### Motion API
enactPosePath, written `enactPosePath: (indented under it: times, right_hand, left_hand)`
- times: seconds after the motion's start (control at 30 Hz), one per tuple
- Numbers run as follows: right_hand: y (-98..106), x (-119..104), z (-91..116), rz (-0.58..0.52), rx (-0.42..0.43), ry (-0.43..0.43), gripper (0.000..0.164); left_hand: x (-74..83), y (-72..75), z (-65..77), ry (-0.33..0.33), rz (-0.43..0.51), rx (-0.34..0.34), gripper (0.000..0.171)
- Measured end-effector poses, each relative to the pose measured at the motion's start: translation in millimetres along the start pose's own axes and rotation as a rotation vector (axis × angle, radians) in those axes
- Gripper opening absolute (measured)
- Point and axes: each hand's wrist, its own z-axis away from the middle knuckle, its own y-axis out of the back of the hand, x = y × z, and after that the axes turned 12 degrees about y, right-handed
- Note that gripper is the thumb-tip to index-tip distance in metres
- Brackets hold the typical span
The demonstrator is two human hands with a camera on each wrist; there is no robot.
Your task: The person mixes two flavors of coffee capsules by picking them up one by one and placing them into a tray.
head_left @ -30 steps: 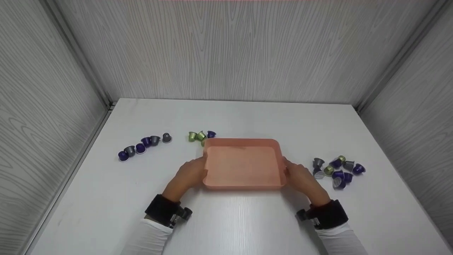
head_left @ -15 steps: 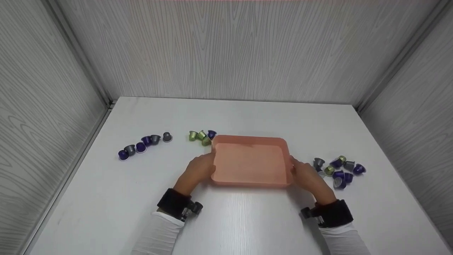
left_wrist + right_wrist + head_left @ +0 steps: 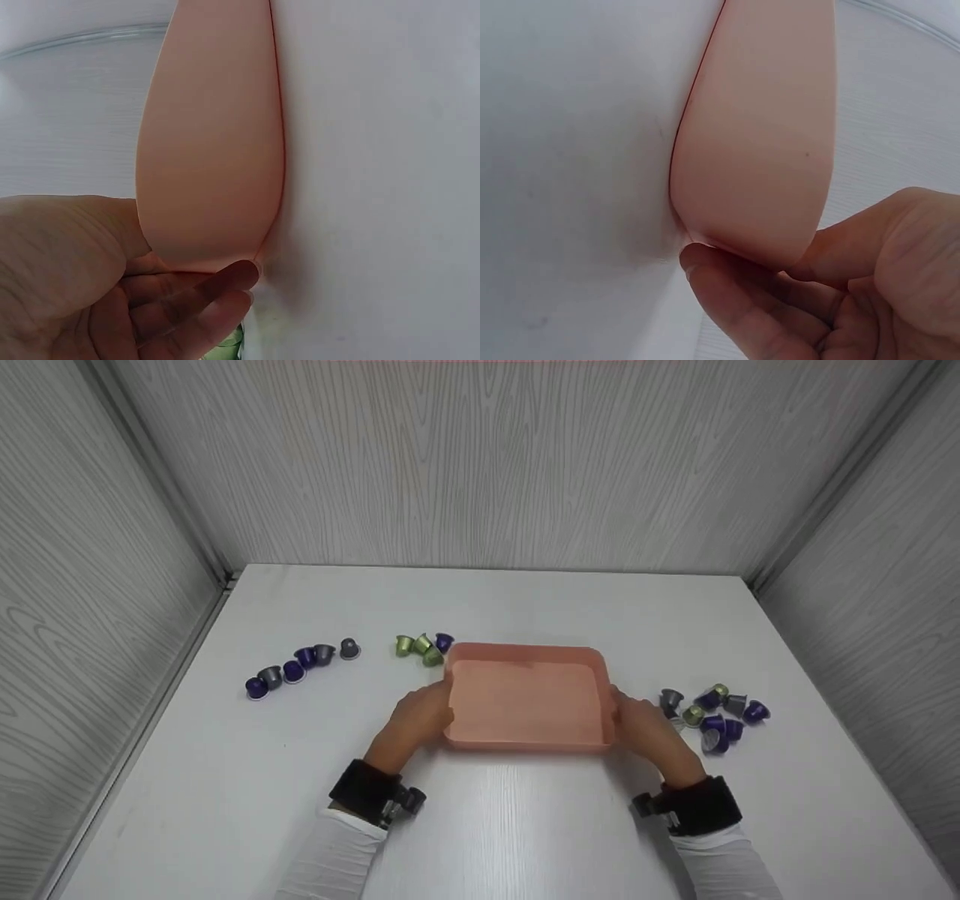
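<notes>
A shallow salmon-pink tray (image 3: 529, 705) with nothing in it lies level near the middle of the table in the head view. My left hand (image 3: 414, 717) grips its left short side, and my right hand (image 3: 651, 735) grips the right one. In the left wrist view, the fingertips (image 3: 238, 277) curl at the tray's lower edge, with the thumb going behind its wall (image 3: 214, 142). The right wrist view has that hand's fingers (image 3: 727, 300) likewise under the lower edge, close over the white surface. The thumb's tip is hidden by the wall.
Green coffee capsules (image 3: 422, 643) and a purple coffee capsule (image 3: 444, 642) lie right by the tray's far left corner. Purple and grey capsules (image 3: 294, 671) form a loose row at the left. A mixed cluster of capsules (image 3: 712, 723) sits just right of my right hand. Panels (image 3: 480, 465) enclose the white table (image 3: 495, 825).
The tray, carried by both hands, has shifted a little right and away from me, uncovering the green capsule by its corner. Over the last half second it has hardly moved.
</notes>
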Motion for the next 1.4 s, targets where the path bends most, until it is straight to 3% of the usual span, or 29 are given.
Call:
enactPosePath:
  times: [0.37,0.6,0.73,0.87,1.0,1.23,1.4]
  right_hand:
    - [-1,5,-6,-0.021,-0.024,-0.055,0.049]
    - [3,4,-10,-0.004,-0.055,-0.093,0.051]
    - [1,6,-8,0.016,-0.027,-0.05,0.049]
    - [-3,8,-4,0.023,-0.005,-0.015,0.049]
    - [-3,7,-1,-0.013,-0.02,-0.026,0.051]
    - [3,4,0,-0.046,-0.041,-0.078,0.049]
    - [6,6,-2,-0.064,-0.027,-0.077,0.052]
  left_hand:
    - [2.7,-5.1,-8.0,0.009,0.031,0.024,0.04]
    - [2.3,0.3,-14.7,0.003,0.073,-0.035,0.052]
    - [0.8,2.8,-14.8,-0.023,0.113,-0.084,0.062]
    - [-1.5,3.4,-18.4,0.053,0.155,-0.147,0.078]
    - [-2.1,-0.6,-24.2,0.155,0.186,-0.175,0.075]
    - [2.1,-6.3,-28.5,0.112,0.149,-0.145,0.061]
    - [3.9,-5.9,-31.3,0.157,0.164,-0.163,0.063]
